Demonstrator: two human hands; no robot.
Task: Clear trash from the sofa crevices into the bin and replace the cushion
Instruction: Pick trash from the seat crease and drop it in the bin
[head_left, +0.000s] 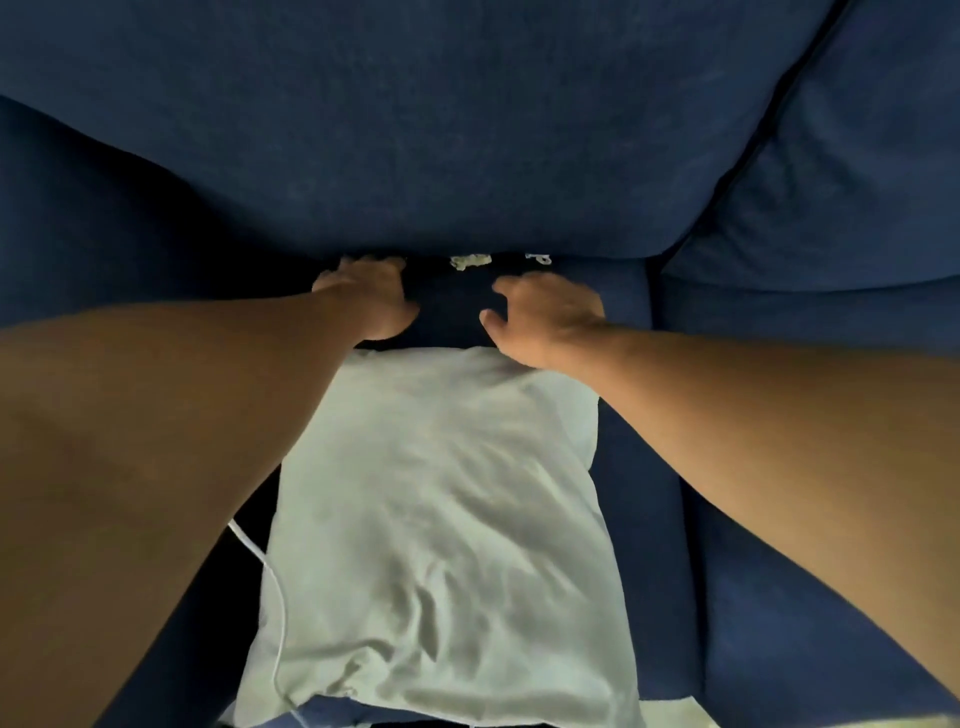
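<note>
free: bare dark blue fabric sofa seat (649, 457) right of pale green wrinkled pillow (431, 519) | blocked: pillow fills near centre; blue back cushion (415, 130) overhangs far crevice | gap: open seat strip between left hand (371, 301) and right hand (545, 322)

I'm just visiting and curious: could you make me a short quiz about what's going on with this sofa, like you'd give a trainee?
1. True or false: the pale cushion lies on the blue sofa seat, between the person's arms.
2. Where does the crumpled trash sit? A) on the cushion B) in the crevice where seat meets backrest C) in the right hand
3. Which of the two hands has its fingertips at the crevice: the left hand or the right hand?

Key
1. True.
2. B; a smaller scrap lies just right of it.
3. The left hand; the right hand hovers open, just short of the trash.
</note>
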